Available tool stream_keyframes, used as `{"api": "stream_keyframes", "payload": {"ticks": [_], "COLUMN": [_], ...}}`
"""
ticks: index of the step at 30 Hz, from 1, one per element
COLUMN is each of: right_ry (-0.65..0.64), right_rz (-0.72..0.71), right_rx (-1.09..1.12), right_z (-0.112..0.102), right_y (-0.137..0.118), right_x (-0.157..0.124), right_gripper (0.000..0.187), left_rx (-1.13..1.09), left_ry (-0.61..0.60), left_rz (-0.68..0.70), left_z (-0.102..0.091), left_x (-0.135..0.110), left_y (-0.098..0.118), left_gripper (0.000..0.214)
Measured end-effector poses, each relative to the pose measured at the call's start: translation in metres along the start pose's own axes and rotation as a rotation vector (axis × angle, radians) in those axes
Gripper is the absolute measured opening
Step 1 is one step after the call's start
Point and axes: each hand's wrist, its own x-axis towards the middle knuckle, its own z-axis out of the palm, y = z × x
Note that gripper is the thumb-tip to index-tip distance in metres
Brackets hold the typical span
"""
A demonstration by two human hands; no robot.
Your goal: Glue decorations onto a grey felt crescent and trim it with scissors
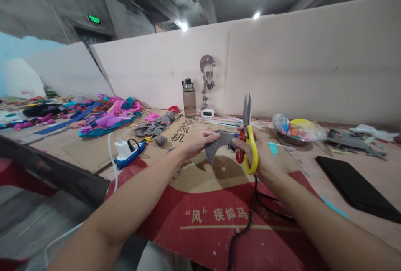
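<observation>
A grey crescent-shaped piece that looks like felt (214,149) is held up above the cardboard in front of me. Thumb and fingers of my left hand (200,142) pinch its left part. My right hand (254,154) holds scissors (251,150) with one yellow and one red handle loop. Their blades point upward, slightly apart, away from the felt. The fingertips of my right hand also meet the right end of the felt. On the wall beyond hangs a grey crescent ornament (207,64) with pink dots and dangling strings of small grey shapes.
Under my hands lies a red and tan printed cardboard sheet (213,204), crossed by a black cord (250,216). A bottle (189,100) and a small white clock (207,113) stand behind. Left are a power strip (130,156) and fabric scraps (109,116); right, a bowl (293,138) and black phone (354,185).
</observation>
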Motion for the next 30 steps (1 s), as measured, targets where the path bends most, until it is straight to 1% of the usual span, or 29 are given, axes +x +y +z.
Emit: {"api": "stream_keyframes", "payload": {"ticks": [3,7,9,11,15,18,20,23,27,30], "right_ry": [0.008,0.017,0.028,0.053,0.102,0.133,0.131,0.154,0.229,0.256], "right_rz": [-0.003,0.005,-0.013,-0.042,-0.096,-0.149,-0.141,-0.078,0.001,0.009], "right_rx": [0.024,0.044,0.05,0.035,0.031,0.038,0.063,0.124,0.185,0.29], "right_z": [0.001,0.001,0.001,0.002,0.003,0.003,0.003,0.002,-0.002,-0.008], "right_y": [-0.004,-0.004,-0.003,-0.003,-0.007,-0.01,-0.011,-0.01,-0.006,0.002], "right_x": [-0.002,-0.004,-0.004,-0.004,-0.006,-0.007,-0.006,-0.004,0.003,0.011], "right_gripper": [0.059,0.059,0.059,0.059,0.058,0.053,0.048,0.043,0.043,0.045], "left_rx": [0.096,0.127,0.135,0.149,0.231,0.293,0.311,0.271,0.161,0.093], "left_ry": [-0.04,0.039,0.057,0.043,-0.038,-0.031,-0.015,0.021,0.062,0.005], "left_rz": [-0.051,-0.004,0.003,0.014,0.075,0.113,0.12,0.121,0.102,0.061], "left_z": [0.0,0.0,-0.001,-0.002,-0.008,-0.014,-0.017,-0.019,-0.019,-0.017], "left_x": [-0.001,0.001,0.003,0.004,0.005,0.006,0.007,0.007,0.008,0.007], "left_y": [0.001,0.002,0.002,0.002,0.0,0.0,0.0,0.001,0.001,0.001], "left_gripper": [0.044,0.048,0.048,0.046,0.042,0.037,0.038,0.041,0.045,0.05]}}
